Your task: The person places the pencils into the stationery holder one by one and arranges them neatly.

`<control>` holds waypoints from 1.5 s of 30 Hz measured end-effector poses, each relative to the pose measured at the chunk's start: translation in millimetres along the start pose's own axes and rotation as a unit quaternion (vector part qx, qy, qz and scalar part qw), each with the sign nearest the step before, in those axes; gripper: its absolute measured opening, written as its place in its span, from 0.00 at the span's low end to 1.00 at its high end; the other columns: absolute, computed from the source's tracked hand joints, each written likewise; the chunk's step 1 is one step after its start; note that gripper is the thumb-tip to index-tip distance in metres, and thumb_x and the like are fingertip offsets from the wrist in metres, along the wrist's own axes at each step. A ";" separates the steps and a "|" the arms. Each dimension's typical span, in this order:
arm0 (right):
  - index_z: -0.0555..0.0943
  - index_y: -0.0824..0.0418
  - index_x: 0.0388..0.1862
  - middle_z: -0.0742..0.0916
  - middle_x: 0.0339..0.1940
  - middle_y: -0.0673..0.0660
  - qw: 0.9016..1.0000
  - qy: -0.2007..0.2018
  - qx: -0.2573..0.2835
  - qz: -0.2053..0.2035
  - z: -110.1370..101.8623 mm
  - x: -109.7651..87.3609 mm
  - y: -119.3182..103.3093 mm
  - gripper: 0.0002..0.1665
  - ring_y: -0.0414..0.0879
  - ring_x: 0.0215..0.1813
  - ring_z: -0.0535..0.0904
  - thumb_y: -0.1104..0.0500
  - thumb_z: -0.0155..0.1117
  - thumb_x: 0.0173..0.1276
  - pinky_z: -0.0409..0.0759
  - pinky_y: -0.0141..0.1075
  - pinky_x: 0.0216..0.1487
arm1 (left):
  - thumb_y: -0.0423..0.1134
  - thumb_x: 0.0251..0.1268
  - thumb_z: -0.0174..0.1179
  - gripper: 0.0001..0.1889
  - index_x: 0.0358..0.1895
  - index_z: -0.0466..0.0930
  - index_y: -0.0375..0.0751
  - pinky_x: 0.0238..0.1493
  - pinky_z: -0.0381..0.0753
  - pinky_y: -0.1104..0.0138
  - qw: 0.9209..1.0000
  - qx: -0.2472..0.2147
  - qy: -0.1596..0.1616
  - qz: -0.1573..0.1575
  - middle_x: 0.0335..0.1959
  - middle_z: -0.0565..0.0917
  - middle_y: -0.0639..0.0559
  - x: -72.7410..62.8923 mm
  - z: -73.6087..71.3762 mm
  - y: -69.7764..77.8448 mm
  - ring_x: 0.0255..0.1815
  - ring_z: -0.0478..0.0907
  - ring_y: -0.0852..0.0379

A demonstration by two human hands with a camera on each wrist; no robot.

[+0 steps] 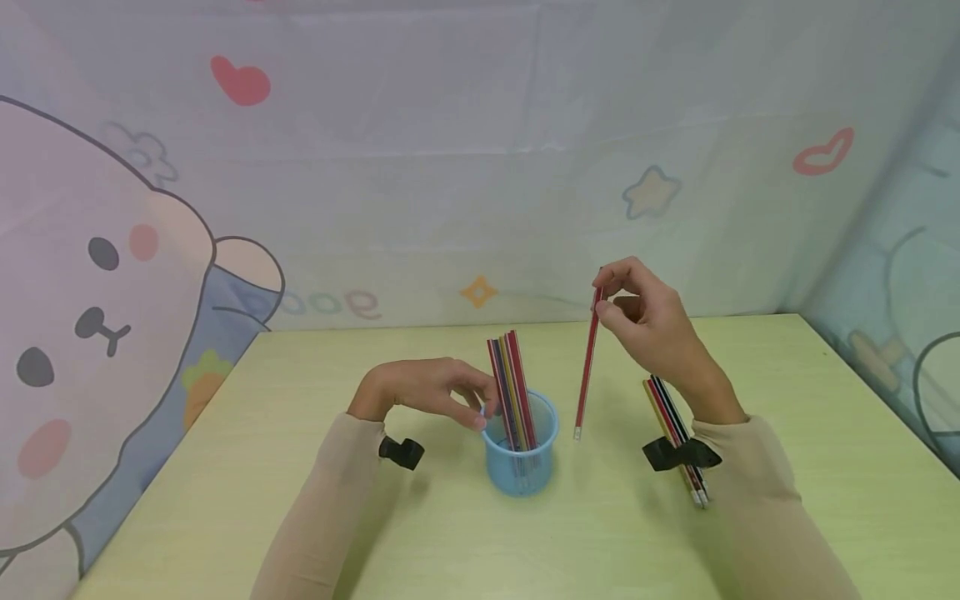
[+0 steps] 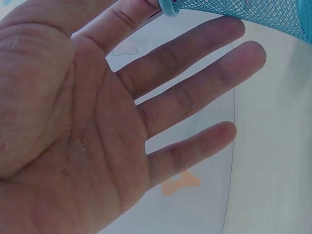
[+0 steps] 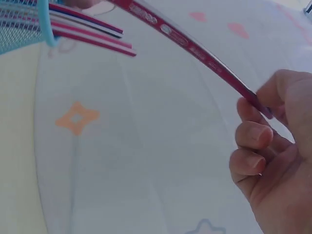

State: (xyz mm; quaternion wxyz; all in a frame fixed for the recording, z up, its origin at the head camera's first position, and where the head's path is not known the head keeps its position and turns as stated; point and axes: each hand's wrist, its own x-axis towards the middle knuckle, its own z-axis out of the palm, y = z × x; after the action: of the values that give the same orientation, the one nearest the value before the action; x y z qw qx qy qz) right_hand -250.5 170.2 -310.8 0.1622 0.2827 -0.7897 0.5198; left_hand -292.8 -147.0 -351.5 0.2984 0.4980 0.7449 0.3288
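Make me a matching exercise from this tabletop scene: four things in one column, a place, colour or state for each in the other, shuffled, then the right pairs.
Column one
1. Left hand
2. Loose pencils
3. Mesh cup
4. Right hand

Column two
A. Light blue, with several upright pencils inside
B. Pinching a single red pencil near its upper end
C. Touching the blue container
D. Lying on the table, near the right forearm

Right pairs: 1-C, 2-D, 3-A, 4-B
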 end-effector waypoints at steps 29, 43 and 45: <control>0.76 0.56 0.49 0.85 0.37 0.49 0.977 -0.135 -0.155 -0.050 73.8 -2.6 20.3 0.12 0.36 0.18 0.63 0.65 0.59 0.69 0.65 0.30 0.20 | 0.36 0.68 0.64 0.04 0.41 0.80 0.43 0.60 0.80 0.61 1.000 -0.007 -0.001 0.005 0.44 0.82 0.42 2.1 0.0 -2.1 0.51 0.78 0.57; 0.73 0.56 0.40 0.84 0.37 0.48 0.975 -0.192 -0.114 -0.014 38.4 0.9 28.8 0.08 0.42 0.22 0.67 0.68 0.58 0.72 0.69 0.31 0.24 | 0.36 0.68 0.65 0.03 0.40 0.80 0.45 0.60 0.80 0.61 1.000 -0.002 -0.001 0.006 0.42 0.81 0.49 1.0 -0.4 -1.8 0.50 0.78 0.57; 0.73 0.55 0.39 0.84 0.38 0.48 0.972 -0.200 -0.123 0.011 28.2 0.8 32.4 0.07 0.43 0.26 0.71 0.68 0.57 0.72 0.71 0.32 0.27 | 0.36 0.68 0.65 0.03 0.40 0.80 0.45 0.60 0.80 0.61 1.000 -0.001 -0.003 0.007 0.41 0.80 0.52 0.8 -0.5 -1.5 0.49 0.78 0.57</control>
State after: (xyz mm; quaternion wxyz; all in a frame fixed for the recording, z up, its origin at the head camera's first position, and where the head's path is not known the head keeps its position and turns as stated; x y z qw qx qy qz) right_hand -270.0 154.0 -345.5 0.0288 0.3504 -0.8671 0.3528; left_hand -294.2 -146.8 -352.5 0.2986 0.5038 0.7402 0.3303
